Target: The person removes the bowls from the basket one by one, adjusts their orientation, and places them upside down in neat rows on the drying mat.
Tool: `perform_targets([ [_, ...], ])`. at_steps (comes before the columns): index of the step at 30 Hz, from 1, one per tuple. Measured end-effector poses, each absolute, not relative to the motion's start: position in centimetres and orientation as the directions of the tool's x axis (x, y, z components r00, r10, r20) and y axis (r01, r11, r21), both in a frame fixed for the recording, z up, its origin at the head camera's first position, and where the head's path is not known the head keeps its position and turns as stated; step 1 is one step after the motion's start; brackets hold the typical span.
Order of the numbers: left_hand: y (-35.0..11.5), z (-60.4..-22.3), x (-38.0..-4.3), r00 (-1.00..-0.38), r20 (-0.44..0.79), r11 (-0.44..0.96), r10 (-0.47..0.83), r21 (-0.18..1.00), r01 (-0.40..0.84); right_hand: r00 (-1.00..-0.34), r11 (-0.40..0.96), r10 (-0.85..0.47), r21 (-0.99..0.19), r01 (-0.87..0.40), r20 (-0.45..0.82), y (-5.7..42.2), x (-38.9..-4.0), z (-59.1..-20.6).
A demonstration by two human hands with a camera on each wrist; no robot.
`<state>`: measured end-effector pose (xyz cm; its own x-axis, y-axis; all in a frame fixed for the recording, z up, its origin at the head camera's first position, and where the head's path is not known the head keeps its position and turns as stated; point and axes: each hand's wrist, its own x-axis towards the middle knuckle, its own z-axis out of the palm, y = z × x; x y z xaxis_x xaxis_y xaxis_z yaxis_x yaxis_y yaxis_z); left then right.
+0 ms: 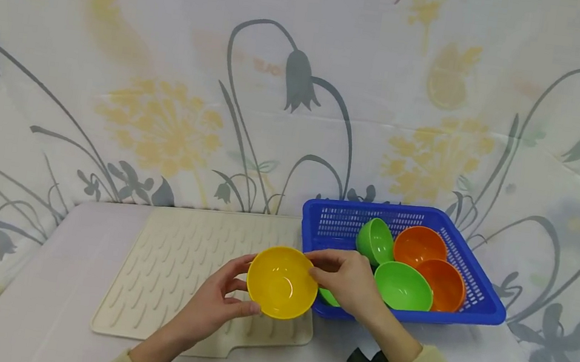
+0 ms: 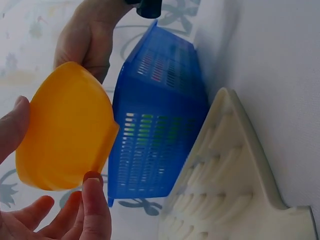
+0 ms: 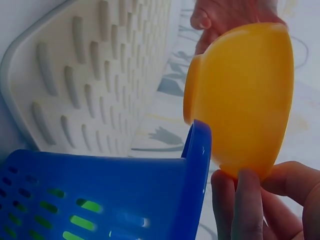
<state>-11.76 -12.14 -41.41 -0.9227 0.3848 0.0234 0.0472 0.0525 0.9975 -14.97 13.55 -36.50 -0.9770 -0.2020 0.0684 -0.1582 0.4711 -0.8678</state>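
A yellow bowl (image 1: 282, 283) is held up between both hands, its inside facing the head camera. My left hand (image 1: 222, 297) grips the bowl's left side, thumb near the lower rim and fingers round the back. On the opposite side my right hand (image 1: 350, 279) pinches the upper right rim between thumb and fingers. Both wrist views show the bowl raised above the ribbed cream mat (image 1: 162, 274), its outer wall and foot ring visible in the right wrist view. The blue basket (image 1: 448, 317) stands right beside it, partly behind my right hand.
Inside the basket lie two orange bowls (image 1: 421, 246) and several green bowls (image 1: 404, 286), one of them partly hidden by my right hand. The mat lies on a white cloth-covered table (image 1: 51, 278). A flower-printed cloth (image 1: 187, 39) hangs behind.
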Motion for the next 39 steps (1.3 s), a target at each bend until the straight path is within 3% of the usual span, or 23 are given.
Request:
perform_targets([
  [9,-12.7,-41.7,-12.1,-0.906,-0.055,0.015,0.42,0.998,-0.054,-0.974,0.407,-0.202,-0.896,-0.175,0.099,13.4,-14.6,-36.6],
  [16,-13.3,-41.6,-12.4,-0.909,-0.014,-0.01,0.418,1.0,-0.02,-0.965,0.357,-0.222,-0.909,-0.216,0.142,13.4,-14.6,-37.4],
  [21,-13.7,-41.6,-12.5,-0.904,0.065,0.011,0.423,0.997,0.077,-0.95,0.387,-0.255,-0.881,-0.273,0.182,13.4,-14.6,-38.0],
  [26,-14.3,-41.5,-12.4,-0.905,0.144,0.123,0.401,0.97,0.209,-0.911,0.353,-0.351,-0.871,-0.342,0.216,13.4,-14.8,-38.6],
  [31,-14.8,-41.4,-12.2,-0.908,0.184,0.24,0.377,0.927,0.288,-0.884,0.286,-0.438,-0.908,-0.308,0.162,13.3,-14.7,-38.6],
  [39,-15.0,-41.5,-12.2,-0.823,0.369,0.379,0.432,0.754,0.537,-0.892,0.297,-0.442,-0.922,-0.248,0.098,12.9,-14.6,-38.6],
])
